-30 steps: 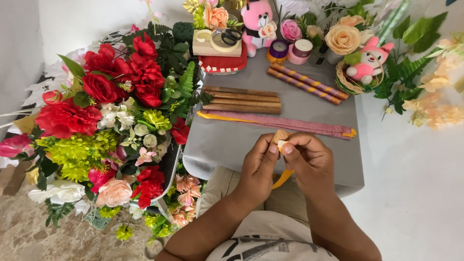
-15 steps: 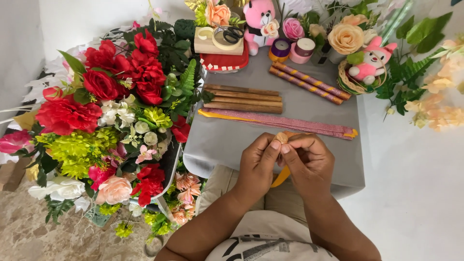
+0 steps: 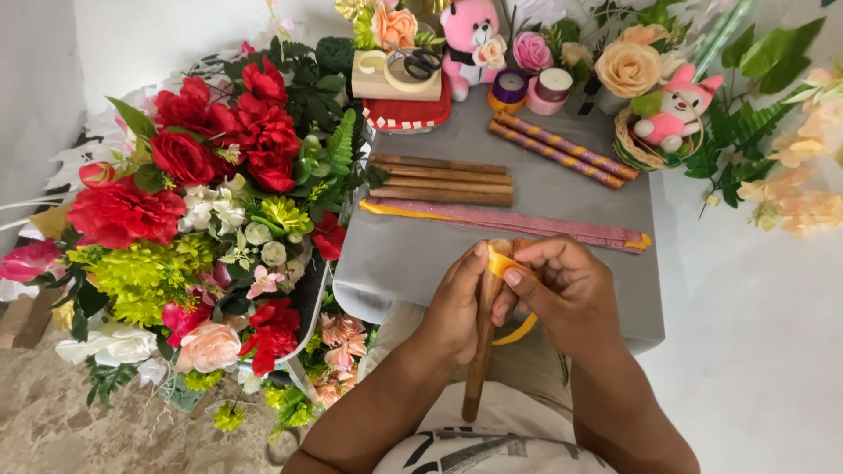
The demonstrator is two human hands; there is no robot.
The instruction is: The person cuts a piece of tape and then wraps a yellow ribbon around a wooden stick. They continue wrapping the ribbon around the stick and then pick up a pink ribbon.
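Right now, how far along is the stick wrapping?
Done: two sticks wrapped in orange and purple spirals lie near the ribbon rolls. In hand: the left hand grips a bare wooden stick while the right hand presses yellow ribbon at its top end. Left: four plain sticks on the grey table.

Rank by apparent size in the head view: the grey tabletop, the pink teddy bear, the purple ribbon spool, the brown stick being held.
1. Grey tabletop
2. Brown stick in the left hand, though it is nearest the camera
3. Pink teddy bear
4. Purple ribbon spool
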